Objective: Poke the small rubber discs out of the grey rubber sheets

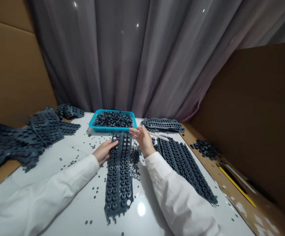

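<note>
A dark rubber strip [119, 177] with rows of round ring-shaped studs lies lengthwise in front of me. My left hand [104, 150] grips its left edge near the far end, thumb on top. Over the strip's far right corner is my right hand [143, 139], closed on a thin white stick [158, 135] that points to the right. Just beyond both hands stands a blue basket [90, 124] full of small black pieces [113, 119].
Perforated dark sheets [44, 127] are heaped at the left. More studded strips [186, 167] lie at the right, with a stack [163, 124] behind them. Black pieces [205, 149] and a yellow tool [237, 185] sit at the right edge. Small black discs are scattered about.
</note>
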Action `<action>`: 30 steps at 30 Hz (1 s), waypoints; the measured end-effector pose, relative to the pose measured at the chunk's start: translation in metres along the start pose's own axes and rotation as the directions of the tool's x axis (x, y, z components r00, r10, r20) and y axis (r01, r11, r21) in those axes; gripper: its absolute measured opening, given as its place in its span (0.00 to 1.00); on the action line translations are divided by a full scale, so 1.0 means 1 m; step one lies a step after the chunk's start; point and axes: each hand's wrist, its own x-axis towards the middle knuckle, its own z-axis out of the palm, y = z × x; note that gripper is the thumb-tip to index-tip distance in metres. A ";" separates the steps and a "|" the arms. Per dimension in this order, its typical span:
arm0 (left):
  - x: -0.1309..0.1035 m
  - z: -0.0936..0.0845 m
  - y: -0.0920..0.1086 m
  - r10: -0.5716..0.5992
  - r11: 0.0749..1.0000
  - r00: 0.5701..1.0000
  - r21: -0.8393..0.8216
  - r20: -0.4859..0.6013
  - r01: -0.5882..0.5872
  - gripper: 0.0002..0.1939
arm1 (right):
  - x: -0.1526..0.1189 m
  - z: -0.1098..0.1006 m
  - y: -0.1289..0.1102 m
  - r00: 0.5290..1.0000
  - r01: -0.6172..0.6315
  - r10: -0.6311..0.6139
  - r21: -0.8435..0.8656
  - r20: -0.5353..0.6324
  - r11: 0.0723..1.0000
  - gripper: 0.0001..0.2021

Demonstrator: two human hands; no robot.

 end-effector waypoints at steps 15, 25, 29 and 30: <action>-0.009 0.013 0.004 0.015 0.994 0.999 -0.106 -0.047 -0.020 0.12 | -0.059 -0.025 0.044 0.980 0.124 -0.151 -0.199 -0.128 0.972 0.19; -0.072 0.057 0.064 0.076 0.997 0.995 0.021 0.072 -0.078 0.33 | -0.129 0.005 0.006 0.894 -0.051 0.102 -0.127 0.436 0.991 0.33; -0.076 0.077 0.075 0.135 0.983 0.983 0.106 0.123 -0.148 0.34 | -0.155 0.000 -0.016 0.910 -0.009 0.093 -0.205 0.404 0.979 0.34; -0.072 0.080 0.074 0.157 0.978 0.979 0.117 0.126 -0.172 0.33 | -0.162 -0.007 -0.018 0.926 -0.025 0.107 -0.224 0.362 0.974 0.33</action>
